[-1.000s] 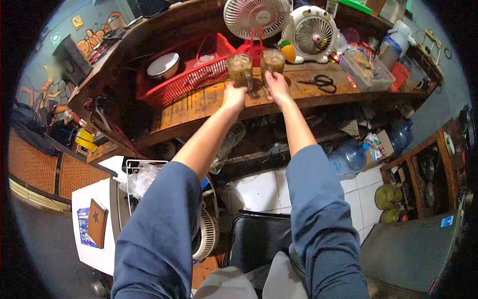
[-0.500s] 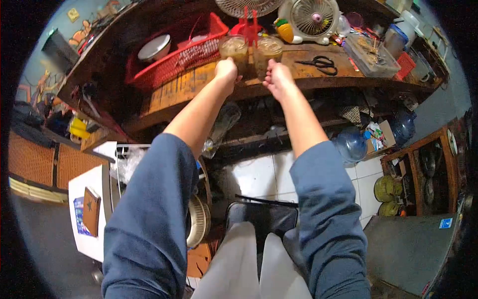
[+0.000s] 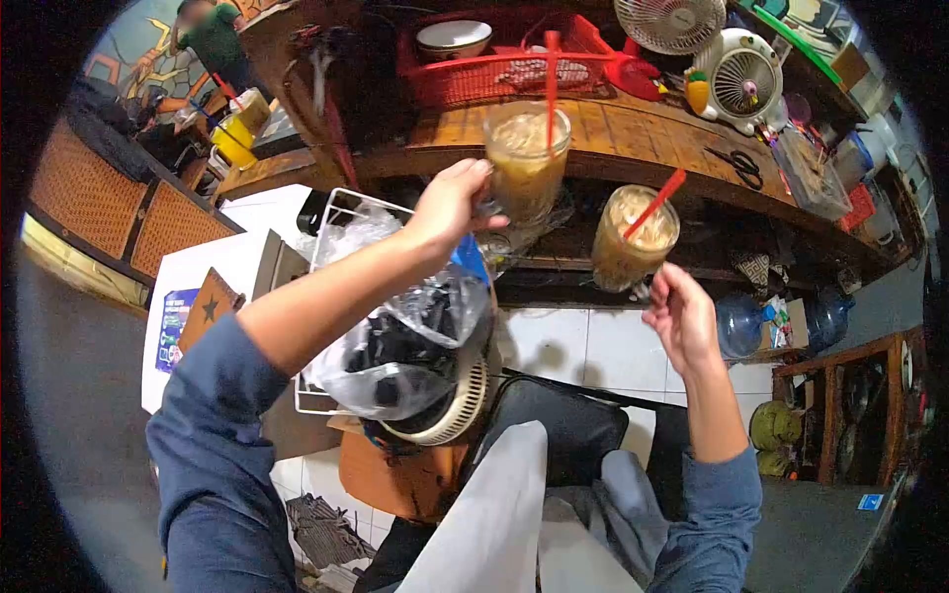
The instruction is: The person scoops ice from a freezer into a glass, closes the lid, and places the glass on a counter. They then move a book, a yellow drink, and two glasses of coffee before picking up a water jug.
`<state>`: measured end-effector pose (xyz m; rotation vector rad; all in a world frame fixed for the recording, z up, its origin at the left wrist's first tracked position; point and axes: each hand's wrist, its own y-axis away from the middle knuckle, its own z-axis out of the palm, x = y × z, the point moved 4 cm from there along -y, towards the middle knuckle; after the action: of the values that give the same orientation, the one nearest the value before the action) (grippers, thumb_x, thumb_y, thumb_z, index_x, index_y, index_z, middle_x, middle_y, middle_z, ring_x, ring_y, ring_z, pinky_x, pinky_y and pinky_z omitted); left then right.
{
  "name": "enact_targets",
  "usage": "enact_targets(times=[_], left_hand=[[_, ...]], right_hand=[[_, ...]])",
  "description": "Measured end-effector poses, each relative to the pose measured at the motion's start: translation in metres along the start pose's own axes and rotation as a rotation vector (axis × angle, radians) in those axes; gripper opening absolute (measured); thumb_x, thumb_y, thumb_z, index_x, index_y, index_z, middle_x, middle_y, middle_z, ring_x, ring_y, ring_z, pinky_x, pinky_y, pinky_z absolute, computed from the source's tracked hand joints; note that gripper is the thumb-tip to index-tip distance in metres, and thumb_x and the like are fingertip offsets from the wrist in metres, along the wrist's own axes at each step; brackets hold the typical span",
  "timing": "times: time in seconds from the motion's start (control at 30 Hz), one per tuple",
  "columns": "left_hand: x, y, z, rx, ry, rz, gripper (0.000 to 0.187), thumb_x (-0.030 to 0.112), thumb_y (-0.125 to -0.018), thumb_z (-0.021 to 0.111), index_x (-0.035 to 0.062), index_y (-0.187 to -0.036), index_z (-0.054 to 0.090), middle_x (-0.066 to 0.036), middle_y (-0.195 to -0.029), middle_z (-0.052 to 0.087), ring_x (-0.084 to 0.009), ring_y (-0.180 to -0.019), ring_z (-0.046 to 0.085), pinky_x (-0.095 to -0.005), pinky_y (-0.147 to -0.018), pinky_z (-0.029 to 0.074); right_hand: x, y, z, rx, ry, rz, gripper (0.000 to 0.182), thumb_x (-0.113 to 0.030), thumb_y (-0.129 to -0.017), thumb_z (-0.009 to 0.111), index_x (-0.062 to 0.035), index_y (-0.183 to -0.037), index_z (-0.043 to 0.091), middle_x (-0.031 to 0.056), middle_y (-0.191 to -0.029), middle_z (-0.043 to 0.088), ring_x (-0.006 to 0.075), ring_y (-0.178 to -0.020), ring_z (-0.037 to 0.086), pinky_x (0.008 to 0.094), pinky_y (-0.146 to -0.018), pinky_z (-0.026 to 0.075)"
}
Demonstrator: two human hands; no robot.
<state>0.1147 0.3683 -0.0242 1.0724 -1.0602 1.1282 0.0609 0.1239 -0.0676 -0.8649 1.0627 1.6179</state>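
Observation:
My left hand [image 3: 455,208] is closed on the handle side of a glass mug of iced milky coffee [image 3: 529,178], which has a red straw standing in it. That mug is held up in front of the edge of the wooden counter [image 3: 633,128]. Lower and to the right, my right hand [image 3: 687,321] grips the handle of a second glass mug of iced coffee [image 3: 633,242], also with a red straw. This one tilts slightly, above the floor. The fingers partly hide both handles.
On the counter are a red basket [image 3: 465,84] with a bowl, black scissors [image 3: 738,166], a small fan [image 3: 746,79] and a plastic box [image 3: 811,173]. A bag-covered bin [image 3: 405,346] stands at left. A person [image 3: 213,49] is behind, near a yellow drink [image 3: 234,143].
Both mugs have come off the counter in my hands, toward me and apart from each other. The right one is now lower. My view has turned left.

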Motion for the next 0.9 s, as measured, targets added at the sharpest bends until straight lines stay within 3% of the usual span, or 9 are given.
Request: enact_targets(times=[0.23,0.4,0.5,0.7,0.9], left_hand=[[0.060,0.109,-0.142,0.114,-0.066,-0.101,0.018,0.026,-0.083,0.037,0.0099,-0.077,0.043,0.002,-0.070,0.036,-0.0060,-0.056,0.038,-0.0302,-0.067,0.045],[0.093,0.140,-0.232,0.244,-0.059,-0.046,0.018,0.023,-0.083,0.035,0.0099,-0.072,0.039,0.002,-0.067,0.036,-0.0056,-0.056,0.039,-0.0274,-0.069,0.044],[0.094,0.138,-0.280,0.255,-0.052,0.060,0.018,0.024,-0.083,0.035,0.0104,-0.071,0.039,0.002,-0.066,0.035,-0.0052,-0.054,0.038,-0.0311,-0.070,0.044],[0.080,0.120,-0.345,0.432,0.012,0.184,0.019,0.022,-0.083,0.034,0.0103,-0.069,0.039,0.003,-0.065,0.034,-0.0045,-0.046,0.030,-0.0331,-0.072,0.044],[0.081,0.104,-0.383,0.465,0.044,0.192,0.020,0.022,-0.084,0.032,0.0097,-0.069,0.039,0.003,-0.064,0.033,-0.0039,-0.043,0.029,-0.0316,-0.073,0.045]], right_hand=[[0.011,0.038,0.138,-0.175,-0.095,0.163,0.025,-0.026,-0.080,0.037,-0.0113,-0.060,0.035,-0.0028,-0.056,0.031,0.0072,-0.051,0.030,0.0215,-0.050,0.031],[0.015,0.017,0.244,-0.273,0.061,0.166,0.027,-0.029,-0.078,0.040,-0.0142,-0.055,0.036,-0.0051,-0.054,0.030,0.0056,-0.049,0.028,0.0198,-0.047,0.025],[0.029,-0.007,0.312,-0.297,0.025,0.130,0.027,-0.028,-0.077,0.042,-0.0146,-0.055,0.036,-0.0052,-0.054,0.030,0.0059,-0.048,0.027,0.0202,-0.046,0.023],[0.062,-0.072,0.422,-0.172,0.093,-0.028,0.026,-0.029,-0.075,0.042,-0.0135,-0.055,0.036,-0.0045,-0.052,0.031,0.0063,-0.048,0.029,0.0212,-0.044,0.023],[0.088,-0.166,0.484,-0.011,0.139,-0.132,0.021,-0.027,-0.075,0.044,-0.0143,-0.058,0.040,-0.0047,-0.055,0.036,0.0071,-0.049,0.032,0.0225,-0.041,0.025]])
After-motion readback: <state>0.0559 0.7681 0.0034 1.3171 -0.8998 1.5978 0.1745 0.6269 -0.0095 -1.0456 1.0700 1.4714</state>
